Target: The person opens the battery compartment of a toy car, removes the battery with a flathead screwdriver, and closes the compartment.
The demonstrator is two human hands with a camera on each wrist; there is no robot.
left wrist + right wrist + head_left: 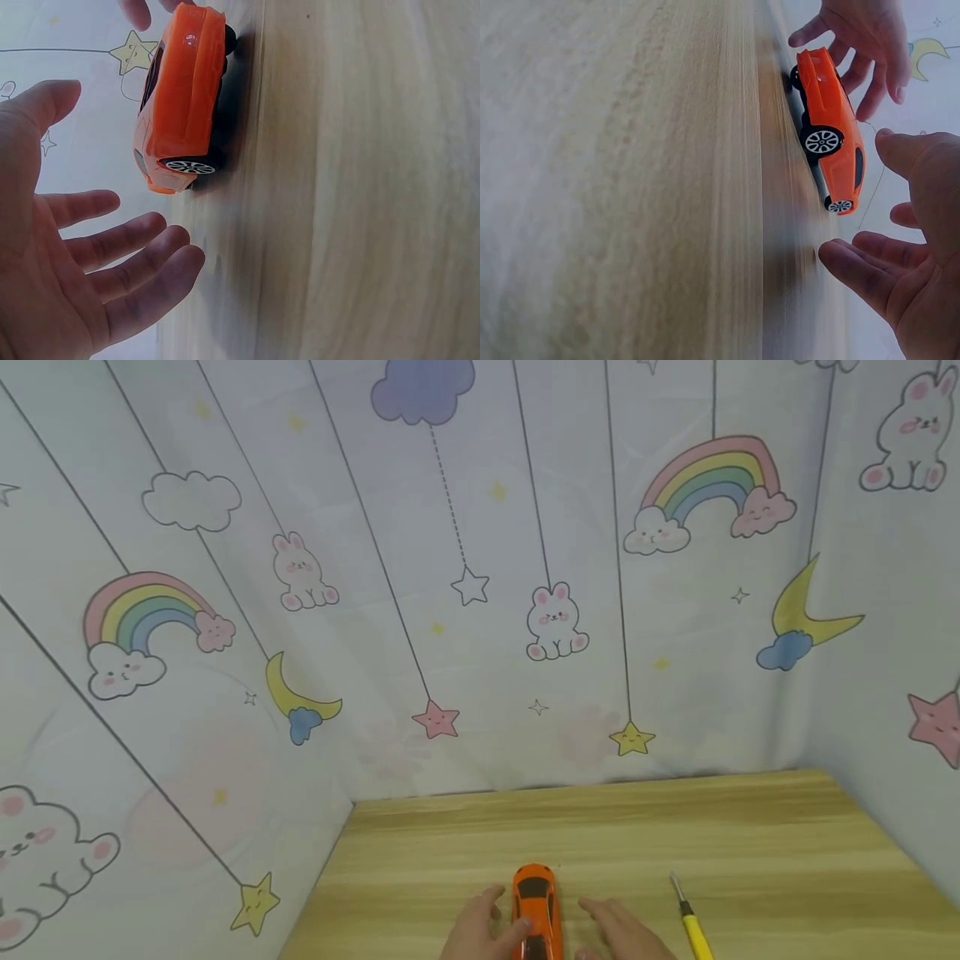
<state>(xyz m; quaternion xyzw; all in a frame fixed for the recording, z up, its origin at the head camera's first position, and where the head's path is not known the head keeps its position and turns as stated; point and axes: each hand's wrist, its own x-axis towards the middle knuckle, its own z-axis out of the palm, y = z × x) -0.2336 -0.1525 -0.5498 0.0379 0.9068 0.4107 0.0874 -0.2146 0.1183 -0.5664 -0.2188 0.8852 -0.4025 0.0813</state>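
Observation:
An orange toy car with black windows stands on its wheels on the wooden table, its far end pointing at the back wall. To its left is my left hand, fingers spread and the thumb over the car's side in the head view. In the left wrist view that hand is apart from the car, palm toward it. My right hand is held to the right of the car, a gap between them. The right wrist view shows the car's silver-spoked wheels and the loosely spread right hand.
A screwdriver with a yellow handle and metal shaft lies on the table, right of my right hand. Cloth walls printed with rabbits, stars and rainbows enclose the table at the back and both sides.

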